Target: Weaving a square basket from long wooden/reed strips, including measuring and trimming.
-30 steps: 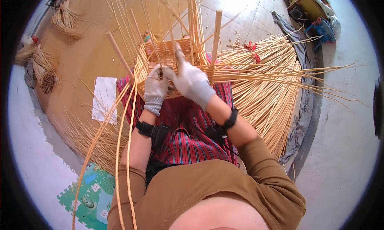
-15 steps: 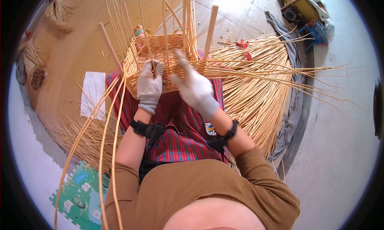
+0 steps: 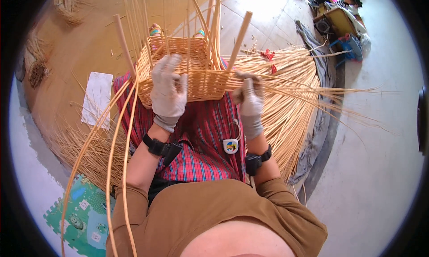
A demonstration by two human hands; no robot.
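Observation:
A woven rattan basket (image 3: 208, 84) rests on red plaid cloth (image 3: 201, 123) over my lap, with wooden corner posts (image 3: 239, 40) and long upright strands. My gloved left hand (image 3: 169, 91) is at its front left wall, fingers raised and apart beside the thin uprights. My gloved right hand (image 3: 250, 98) is closed around rattan strands (image 3: 286, 88) just right of the basket, where they fan out rightward. A small white tape measure (image 3: 230, 146) hangs on the cloth below it.
Loose rattan lies right (image 3: 292, 123) and lower left (image 3: 89, 154). Bundles (image 3: 67, 6) sit upper left. A white sheet (image 3: 96, 96), green foam mat (image 3: 78, 212), grey cloth (image 3: 304, 31) and piled items (image 3: 339, 24) surround me; my sandalled feet (image 3: 155, 32) show beyond the basket.
My right hand has moved rightward from the front wall to the side strands and closed on them. My left hand's fingers have lifted and spread from their earlier pinch at an upright.

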